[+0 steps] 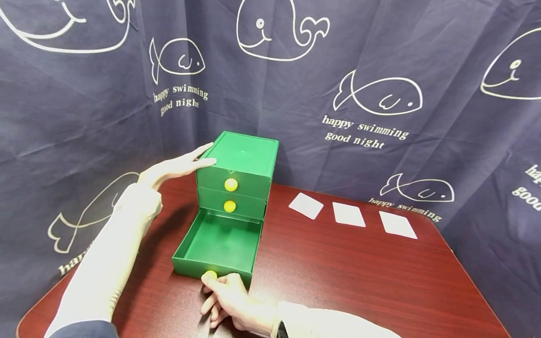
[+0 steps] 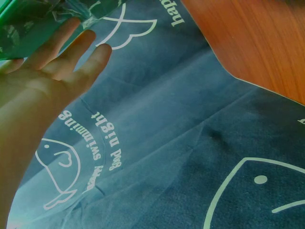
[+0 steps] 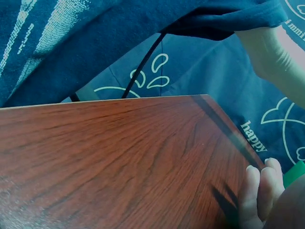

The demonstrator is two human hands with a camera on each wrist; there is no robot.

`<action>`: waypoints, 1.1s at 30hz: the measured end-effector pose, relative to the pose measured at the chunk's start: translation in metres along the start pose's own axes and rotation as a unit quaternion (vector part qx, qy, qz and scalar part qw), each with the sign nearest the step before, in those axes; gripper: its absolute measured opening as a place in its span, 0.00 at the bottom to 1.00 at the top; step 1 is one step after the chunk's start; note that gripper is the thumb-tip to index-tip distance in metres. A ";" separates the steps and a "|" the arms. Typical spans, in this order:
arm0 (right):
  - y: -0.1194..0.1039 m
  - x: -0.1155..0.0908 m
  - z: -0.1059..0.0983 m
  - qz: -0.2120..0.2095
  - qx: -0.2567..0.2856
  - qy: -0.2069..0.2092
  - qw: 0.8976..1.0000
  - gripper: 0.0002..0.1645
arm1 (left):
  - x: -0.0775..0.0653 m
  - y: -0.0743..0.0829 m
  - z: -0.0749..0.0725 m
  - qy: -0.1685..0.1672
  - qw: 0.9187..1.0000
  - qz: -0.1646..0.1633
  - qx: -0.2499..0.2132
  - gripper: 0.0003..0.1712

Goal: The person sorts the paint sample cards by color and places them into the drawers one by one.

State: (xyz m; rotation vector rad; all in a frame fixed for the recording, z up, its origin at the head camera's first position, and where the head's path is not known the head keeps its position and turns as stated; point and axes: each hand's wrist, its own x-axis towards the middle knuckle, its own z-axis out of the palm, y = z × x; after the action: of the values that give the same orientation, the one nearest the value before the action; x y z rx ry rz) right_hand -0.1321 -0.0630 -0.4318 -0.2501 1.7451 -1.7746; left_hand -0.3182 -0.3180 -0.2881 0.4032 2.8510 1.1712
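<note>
A green chest of three drawers [image 1: 245, 152] stands on the table, each drawer with a round yellow knob. Its bottom drawer [image 1: 190, 266] is pulled far out and nothing lies inside it; the upper two are closed. My right hand [image 1: 234, 300] pinches the bottom drawer's knob [image 1: 210, 274] with thumb and index finger, the other fingers loosely bent below. At the chest's upper left edge rests my left hand [image 1: 177, 166], its fingers straight, the thumb over the top. The left wrist view shows the left hand's fingers [image 2: 62, 59] spread against the green side.
Three white cards [image 1: 348, 214] lie in a row on the red-brown wooden table [image 1: 338, 272], right of the chest. A dark blue curtain [image 1: 296, 94] with white whale and fish drawings hangs behind and beside the table.
</note>
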 end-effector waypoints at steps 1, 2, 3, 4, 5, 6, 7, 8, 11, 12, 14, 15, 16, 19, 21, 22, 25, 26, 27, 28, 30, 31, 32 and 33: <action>0.000 0.000 0.000 0.003 -0.003 -0.002 1.000 0.22 | 0.000 0.000 0.000 0.000 1.000 -0.001 -0.001 0.45; 0.000 -0.001 0.000 0.007 -0.007 -0.004 1.000 0.22 | 0.000 0.000 0.000 -0.001 1.000 -0.002 0.000 0.45; 0.000 -0.001 0.000 0.010 -0.012 -0.006 1.000 0.23 | -0.001 0.001 0.000 -0.001 1.000 -0.003 0.000 0.45; 0.000 -0.002 0.000 0.015 -0.017 -0.011 1.000 0.23 | -0.001 0.000 0.000 0.000 1.000 -0.005 0.000 0.45; -0.001 -0.003 0.000 0.019 -0.025 -0.018 0.999 0.24 | -0.002 0.000 -0.001 0.000 1.000 -0.007 0.000 0.45; -0.002 -0.004 -0.001 0.024 -0.033 -0.030 0.999 0.25 | -0.002 -0.001 -0.001 0.002 1.000 -0.008 0.002 0.45; -0.004 -0.007 -0.002 0.027 -0.040 -0.045 0.998 0.27 | -0.003 -0.001 -0.001 0.003 1.000 -0.008 0.001 0.45; -0.007 -0.010 -0.004 0.027 -0.050 -0.064 0.996 0.27 | -0.003 -0.001 0.000 0.003 1.000 -0.008 0.002 0.45; -0.021 -0.020 -0.021 -0.004 -0.094 -0.146 0.985 0.26 | -0.002 0.000 0.001 0.003 1.000 -0.006 -0.004 0.45; -0.028 -0.022 -0.031 -0.027 -0.127 -0.177 0.976 0.25 | -0.002 0.000 0.001 0.002 1.000 -0.006 -0.005 0.45; -0.042 -0.023 -0.055 -0.082 -0.196 -0.223 0.951 0.22 | -0.001 -0.001 0.002 0.002 1.000 -0.005 -0.007 0.45; -0.049 -0.023 -0.068 -0.105 -0.223 -0.230 0.942 0.20 | -0.001 -0.001 0.002 0.002 1.000 -0.006 -0.008 0.45; -0.056 -0.023 -0.081 -0.116 -0.242 -0.220 0.938 0.18 | 0.000 -0.001 0.002 0.002 1.000 -0.007 -0.009 0.45; -0.074 -0.014 -0.124 -0.171 -0.317 -0.155 0.920 0.12 | 0.000 -0.002 0.002 0.003 1.000 -0.004 -0.006 0.45; -0.082 -0.002 -0.154 -0.194 -0.350 -0.072 0.913 0.10 | -0.003 0.003 0.002 0.001 1.000 -0.004 -0.012 0.44; -0.084 0.007 -0.169 -0.213 -0.374 -0.029 0.902 0.09 | -0.003 0.004 0.002 0.001 1.000 -0.004 -0.011 0.45; -0.090 0.040 -0.216 -0.261 -0.430 0.096 0.859 0.07 | -0.003 0.005 0.001 0.002 1.000 -0.005 -0.014 0.45; -0.090 0.051 -0.230 -0.260 -0.439 0.131 0.850 0.10 | -0.003 0.005 0.001 0.002 1.000 -0.007 -0.015 0.45; -0.090 0.060 -0.244 -0.251 -0.446 0.161 0.844 0.14 | -0.003 0.005 0.001 0.002 1.000 -0.009 -0.015 0.45; -0.089 0.070 -0.257 -0.246 -0.457 0.182 0.835 0.18 | -0.001 0.001 0.002 0.005 1.000 -0.006 -0.012 0.45; -0.085 0.087 -0.280 -0.216 -0.479 0.206 0.826 0.28 | -0.001 0.002 0.002 0.005 1.000 -0.005 -0.015 0.45; -0.082 0.093 -0.290 -0.200 -0.489 0.211 0.822 0.33 | -0.001 0.001 0.002 0.005 1.000 -0.005 -0.017 0.45; -0.079 0.099 -0.298 -0.188 -0.500 0.213 0.819 0.36 | -0.002 0.001 0.002 0.005 1.000 -0.005 -0.019 0.44; -0.076 0.104 -0.306 -0.182 -0.505 0.211 0.817 0.39 | -0.001 0.000 0.003 0.003 1.000 -0.004 -0.021 0.45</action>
State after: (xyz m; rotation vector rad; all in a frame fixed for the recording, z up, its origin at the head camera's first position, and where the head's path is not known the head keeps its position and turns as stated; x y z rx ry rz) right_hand -0.4032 0.1282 -0.4214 -0.7002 3.0250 -0.9517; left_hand -0.3163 -0.3163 -0.2899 0.3852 2.8256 1.2294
